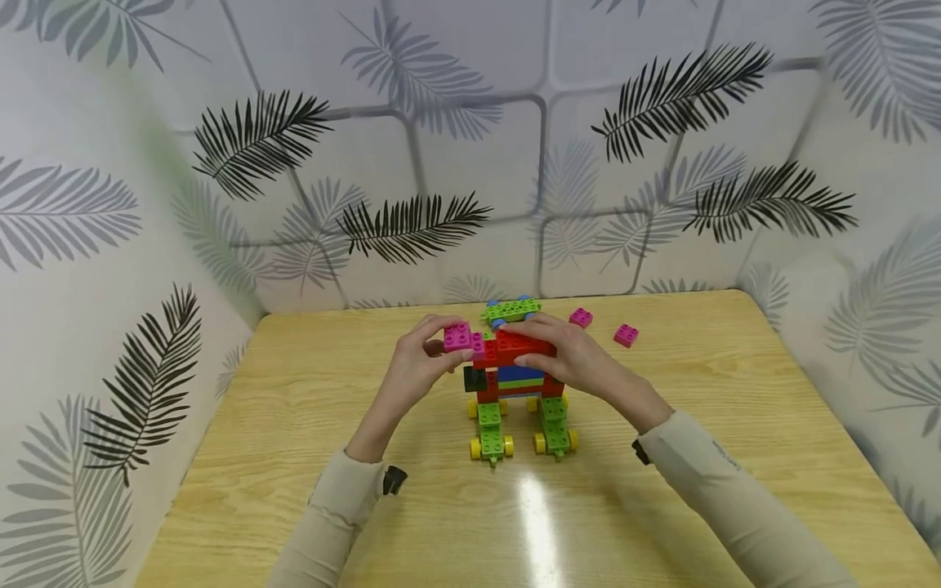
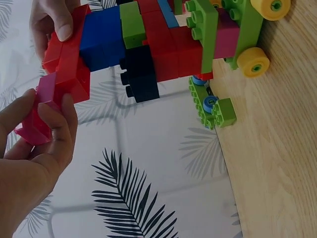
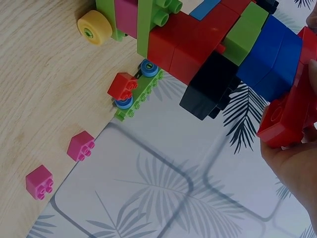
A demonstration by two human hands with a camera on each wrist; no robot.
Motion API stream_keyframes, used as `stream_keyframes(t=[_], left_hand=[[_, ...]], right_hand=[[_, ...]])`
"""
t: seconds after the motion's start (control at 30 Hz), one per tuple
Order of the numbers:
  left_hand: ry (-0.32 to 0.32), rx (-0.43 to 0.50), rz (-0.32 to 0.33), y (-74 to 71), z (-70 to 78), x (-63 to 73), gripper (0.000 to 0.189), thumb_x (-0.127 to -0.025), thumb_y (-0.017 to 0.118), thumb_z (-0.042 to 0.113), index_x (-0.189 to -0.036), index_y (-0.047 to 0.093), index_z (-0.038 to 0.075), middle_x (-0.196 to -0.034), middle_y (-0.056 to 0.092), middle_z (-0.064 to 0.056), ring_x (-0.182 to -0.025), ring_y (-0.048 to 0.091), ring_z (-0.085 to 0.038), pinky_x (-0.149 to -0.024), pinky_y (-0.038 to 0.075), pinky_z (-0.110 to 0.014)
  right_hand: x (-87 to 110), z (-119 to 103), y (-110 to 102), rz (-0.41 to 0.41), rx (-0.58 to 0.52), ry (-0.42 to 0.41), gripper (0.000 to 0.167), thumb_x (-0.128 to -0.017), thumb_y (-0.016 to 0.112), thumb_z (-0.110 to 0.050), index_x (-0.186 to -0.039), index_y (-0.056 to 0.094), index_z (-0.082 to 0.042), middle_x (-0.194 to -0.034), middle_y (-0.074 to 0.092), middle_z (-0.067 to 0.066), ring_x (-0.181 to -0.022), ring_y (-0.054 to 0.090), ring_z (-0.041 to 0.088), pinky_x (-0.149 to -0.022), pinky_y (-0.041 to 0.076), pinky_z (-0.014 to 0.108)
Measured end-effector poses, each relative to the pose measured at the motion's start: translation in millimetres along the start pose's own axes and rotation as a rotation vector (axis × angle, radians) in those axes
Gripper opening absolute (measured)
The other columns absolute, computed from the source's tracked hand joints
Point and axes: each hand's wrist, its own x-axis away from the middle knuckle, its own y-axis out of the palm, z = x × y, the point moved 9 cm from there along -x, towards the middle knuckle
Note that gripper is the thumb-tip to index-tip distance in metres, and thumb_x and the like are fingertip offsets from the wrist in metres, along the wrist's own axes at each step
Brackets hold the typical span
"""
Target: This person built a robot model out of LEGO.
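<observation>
A toy-brick build stands on the table, with red bricks (image 1: 515, 347) along its top, blue bricks (image 2: 102, 39) beneath them, and a black brick (image 2: 141, 74) jutting out at one side. Two green wheeled bases (image 1: 491, 437) with yellow wheels carry it. My left hand (image 1: 415, 367) pinches a pink brick (image 1: 457, 336) between thumb and fingers at the left end of the red top, where another pink piece (image 2: 47, 88) meets the red brick. Gripping the red top bricks from the right is my right hand (image 1: 577, 355); its thumb lies on their near side.
Behind the build sits a green wheeled base (image 1: 512, 310) with blue wheels, a red brick (image 3: 123, 86) and a green brick (image 2: 225, 112) on it. Two loose pink bricks (image 1: 581, 317) lie at the back right. A leaf-patterned wall (image 1: 470, 163) rises behind the wooden table (image 1: 294, 457).
</observation>
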Motion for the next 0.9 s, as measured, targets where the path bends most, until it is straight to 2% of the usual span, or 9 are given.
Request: stream_keyframes(t=[0.17, 0.3, 0.4, 0.57, 0.73, 0.9], left_hand=[[-0.008, -0.013, -0.003, 0.0, -1.6, -0.8, 0.039, -0.087, 0.072, 0.019, -0.124, 0.062, 0.011, -0.111, 0.057, -0.006, -0.076, 0.065, -0.026, -0.063, 0.054, -0.032], [-0.01, -0.034, -0.011, 0.1, -2.1, -1.4, 0.039, -0.087, 0.073, 0.019, -0.124, 0.062, 0.011, -0.111, 0.058, -0.005, -0.079, 0.066, -0.025, -0.066, 0.055, -0.034], [-0.011, -0.042, -0.017, 0.0, -2.6, -2.6, 0.038, -0.087, 0.073, 0.019, -0.123, 0.062, 0.011, -0.112, 0.058, -0.005, -0.082, 0.065, -0.022, -0.069, 0.055, -0.031], [-0.044, 0.002, -0.019, 0.4, -7.8, -2.5, 0.039, -0.087, 0.073, 0.021, -0.124, 0.062, 0.013, -0.114, 0.058, -0.004, -0.086, 0.066, -0.024, -0.074, 0.056, -0.035], [-0.078, 0.067, -0.016, 3.3, -14.5, -0.2, 0.044, -0.088, 0.072, 0.026, -0.129, 0.059, 0.018, -0.116, 0.057, -0.006, -0.082, 0.063, -0.025, -0.068, 0.051, -0.029], [-0.066, 0.072, -0.013, 5.4, -15.1, 1.3, 0.043, -0.089, 0.07, 0.024, -0.13, 0.058, 0.02, -0.116, 0.056, -0.007, -0.078, 0.06, -0.026, -0.064, 0.048, -0.025]], right_hand=[[0.0, -0.4, -0.5, 0.006, 0.005, -0.002, 0.048, -0.09, 0.068, -0.021, -0.137, 0.056, -0.015, -0.115, 0.058, 0.008, -0.093, 0.056, 0.021, -0.079, 0.054, 0.037], [0.1, -0.9, -0.2, 0.006, 0.003, -0.01, 0.048, -0.09, 0.068, -0.021, -0.137, 0.055, -0.015, -0.114, 0.058, 0.008, -0.09, 0.056, 0.02, -0.077, 0.053, 0.035], [-0.1, -1.7, -0.5, 0.01, -0.001, -0.027, 0.048, -0.091, 0.067, -0.02, -0.137, 0.055, -0.014, -0.112, 0.058, 0.007, -0.085, 0.054, 0.019, -0.074, 0.053, 0.033], [-0.4, -1.8, -0.8, 0.008, -0.005, -0.027, 0.048, -0.091, 0.067, -0.02, -0.137, 0.055, -0.015, -0.115, 0.058, 0.008, -0.089, 0.054, 0.019, -0.076, 0.053, 0.035], [-0.6, -1.0, -1.0, 0.005, -0.006, -0.012, 0.048, -0.091, 0.067, -0.02, -0.137, 0.055, -0.015, -0.116, 0.058, 0.009, -0.092, 0.056, 0.021, -0.078, 0.054, 0.037], [-0.2, -1.6, -0.7, 0.007, -0.006, -0.016, 0.048, -0.091, 0.068, -0.02, -0.137, 0.055, -0.016, -0.114, 0.058, 0.007, -0.09, 0.055, 0.02, -0.078, 0.053, 0.035]])
